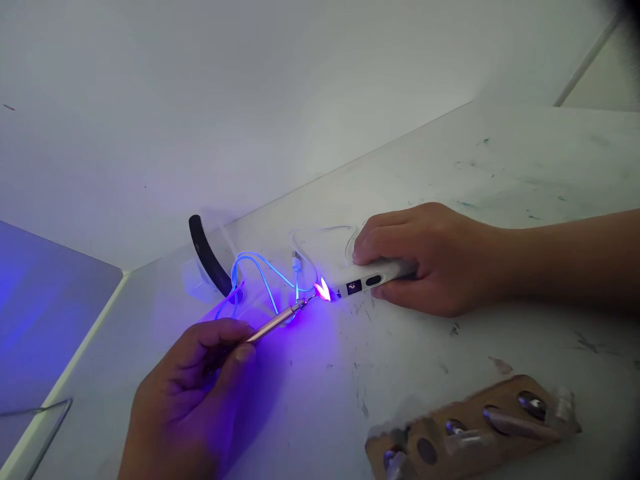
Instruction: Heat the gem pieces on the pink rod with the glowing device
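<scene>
My left hand point(195, 393) is closed around a slim rose-gold pen-shaped holder point(273, 325), its thin tip pointing up and right. At that tip, a small bright pink-violet piece point(323, 289) glows; the glare hides its exact shape. My right hand point(435, 260) grips a white handheld UV lamp point(340, 280) low over the white table, fingers on top and thumb below. The lamp has a small lit display and a dark oval button, and its left end meets the glow. Violet light spreads over the table and my left hand.
A white USB cable point(260, 259) loops behind the lamp. Beside it stands a black curved bar point(207, 257). At the lower right lies a brown cardboard strip point(470, 410) bearing several glossy and clear nail-like pieces. A bent metal wire point(55, 430) is at the lower left. White walls rise behind.
</scene>
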A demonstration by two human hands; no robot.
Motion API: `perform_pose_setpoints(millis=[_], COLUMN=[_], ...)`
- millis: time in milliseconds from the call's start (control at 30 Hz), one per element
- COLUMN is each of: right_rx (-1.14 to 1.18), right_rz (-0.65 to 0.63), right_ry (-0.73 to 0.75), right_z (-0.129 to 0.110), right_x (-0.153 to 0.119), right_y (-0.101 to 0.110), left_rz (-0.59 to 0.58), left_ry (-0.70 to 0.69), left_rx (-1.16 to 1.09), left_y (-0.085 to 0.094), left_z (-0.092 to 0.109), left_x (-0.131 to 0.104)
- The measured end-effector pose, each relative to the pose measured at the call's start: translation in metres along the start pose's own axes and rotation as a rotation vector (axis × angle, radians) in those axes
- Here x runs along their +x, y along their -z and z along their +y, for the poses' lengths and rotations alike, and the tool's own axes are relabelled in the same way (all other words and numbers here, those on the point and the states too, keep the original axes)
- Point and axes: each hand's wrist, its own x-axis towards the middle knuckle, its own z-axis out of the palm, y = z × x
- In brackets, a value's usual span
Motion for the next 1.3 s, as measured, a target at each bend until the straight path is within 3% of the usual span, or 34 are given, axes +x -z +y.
perform_pose_setpoints(millis=[433,567,800,1300], right_rx=[0.014,0.001,-0.01,0.011], right_rz=[0.014,0.004,-0.008,-0.004], right_ry=[0.007,0.001,0.008,0.009], right_z=[-0.0001,-0.0003,0.0002,0.001], right_x=[0.0005,0.0005,0.0002,0.0], right_y=[0.0004,0.0003,-0.0001,-0.0005], left_rz=[-0.011,-0.014,0.021,0.073], left_ry=[0.17,0.13,-0.008,0.056], left_rx=[-0.151,-0.132,0.141,-0.002], left_y=[-0.0013,-0.002,0.0037,-0.0014], left_z=[0.0013,0.0002,0.0035,0.0006], left_x=[-0.0021,-0.001,0.0007,-0.0031])
